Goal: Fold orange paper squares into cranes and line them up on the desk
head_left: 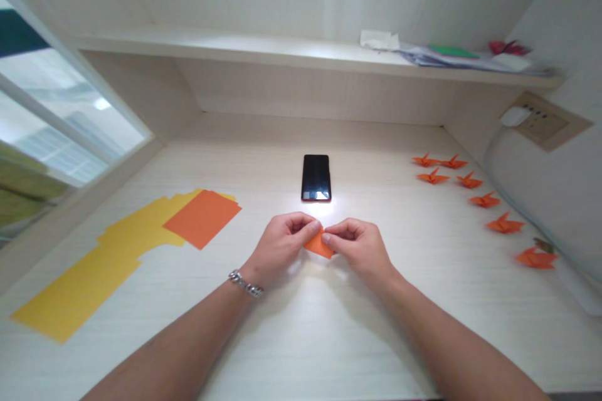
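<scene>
A small folded piece of orange paper (320,244) is pinched between both hands just above the pale wooden desk (301,326). My left hand (282,244), with a metal bracelet at the wrist, grips its left side with fingers curled. My right hand (360,247) pinches its right edge between thumb and forefinger. A black phone (316,177) lies flat just beyond the hands.
An orange sheet (202,217) lies on several yellow sheets (94,276) at the left. Several folded orange paper figures (484,200) line the right side. A shelf (291,50) with papers runs above. A wall socket with a white plug (515,116) and cable is at right.
</scene>
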Motion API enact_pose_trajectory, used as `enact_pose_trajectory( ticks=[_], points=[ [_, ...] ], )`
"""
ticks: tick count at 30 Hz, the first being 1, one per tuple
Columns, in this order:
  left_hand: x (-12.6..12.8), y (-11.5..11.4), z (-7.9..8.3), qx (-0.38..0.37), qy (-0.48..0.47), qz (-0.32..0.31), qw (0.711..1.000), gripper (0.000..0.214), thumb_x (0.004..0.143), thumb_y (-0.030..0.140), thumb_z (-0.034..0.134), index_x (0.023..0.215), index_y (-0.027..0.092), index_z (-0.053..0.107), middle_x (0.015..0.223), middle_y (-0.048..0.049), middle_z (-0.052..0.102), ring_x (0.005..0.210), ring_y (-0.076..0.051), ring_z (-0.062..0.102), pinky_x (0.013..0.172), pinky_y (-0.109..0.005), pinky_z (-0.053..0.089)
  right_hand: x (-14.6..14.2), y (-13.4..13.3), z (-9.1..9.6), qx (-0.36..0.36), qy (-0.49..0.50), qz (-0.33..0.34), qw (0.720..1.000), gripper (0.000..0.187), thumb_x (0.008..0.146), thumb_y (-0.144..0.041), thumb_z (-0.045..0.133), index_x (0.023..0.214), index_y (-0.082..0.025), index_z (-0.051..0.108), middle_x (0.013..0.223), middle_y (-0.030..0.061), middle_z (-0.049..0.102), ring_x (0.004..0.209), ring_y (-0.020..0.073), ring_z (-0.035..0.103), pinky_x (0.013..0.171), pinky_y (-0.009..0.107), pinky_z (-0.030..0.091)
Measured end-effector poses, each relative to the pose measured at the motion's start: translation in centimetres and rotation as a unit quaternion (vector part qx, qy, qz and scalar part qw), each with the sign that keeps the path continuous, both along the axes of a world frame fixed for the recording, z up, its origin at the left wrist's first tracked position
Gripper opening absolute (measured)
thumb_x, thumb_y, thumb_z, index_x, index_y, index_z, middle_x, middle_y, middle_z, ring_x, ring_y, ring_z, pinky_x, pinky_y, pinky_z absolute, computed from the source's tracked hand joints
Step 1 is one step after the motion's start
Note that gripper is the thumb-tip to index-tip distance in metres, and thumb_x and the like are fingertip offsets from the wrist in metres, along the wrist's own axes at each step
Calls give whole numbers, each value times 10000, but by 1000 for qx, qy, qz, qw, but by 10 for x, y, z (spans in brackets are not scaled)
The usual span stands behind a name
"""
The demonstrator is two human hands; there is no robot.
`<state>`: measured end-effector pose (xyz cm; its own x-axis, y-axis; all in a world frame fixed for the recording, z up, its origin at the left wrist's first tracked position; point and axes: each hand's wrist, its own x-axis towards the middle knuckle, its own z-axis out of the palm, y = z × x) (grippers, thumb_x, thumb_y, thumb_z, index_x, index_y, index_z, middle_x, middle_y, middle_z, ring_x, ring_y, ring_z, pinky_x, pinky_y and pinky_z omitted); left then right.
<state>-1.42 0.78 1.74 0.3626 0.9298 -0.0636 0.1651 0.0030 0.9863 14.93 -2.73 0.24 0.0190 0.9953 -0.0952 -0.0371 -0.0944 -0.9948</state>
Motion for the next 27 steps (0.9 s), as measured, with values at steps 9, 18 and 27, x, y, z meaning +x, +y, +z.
enact_pose_trajectory(
  ticks=[9, 18, 27],
  points=[
    [0, -1, 1, 12, 14, -7, 1000, 237, 798, 347, 604, 722, 132, 669, 669, -34, 650, 612, -133, 556, 561, -229, 438, -2, 3, -3, -108, 90, 35, 990, 302, 582, -393, 805, 686, -133, 691, 610, 42, 676, 531, 143, 616, 509, 268, 519],
    [0, -1, -1, 15, 26, -13, 999, 240, 805, 349, 588, 725, 138, 670, 666, -28, 640, 614, -137, 554, 548, -222, 426, -1, 3, -3, -87, 52, 46, 994, 275, 608, -391, 780, 657, -139, 682, 546, 20, 650, 463, 114, 573, 463, 227, 463],
    [3, -1, -7, 1, 10, -17, 1000, 240, 798, 361, 601, 730, 136, 653, 686, -27, 626, 626, -135, 549, 577, -234, 436, -3, 3, -1, -84, 57, 40, 994, 238, 618, -369, 754, 639, -151, 661, 538, 8, 634, 459, 115, 560, 467, 234, 452]
  ],
)
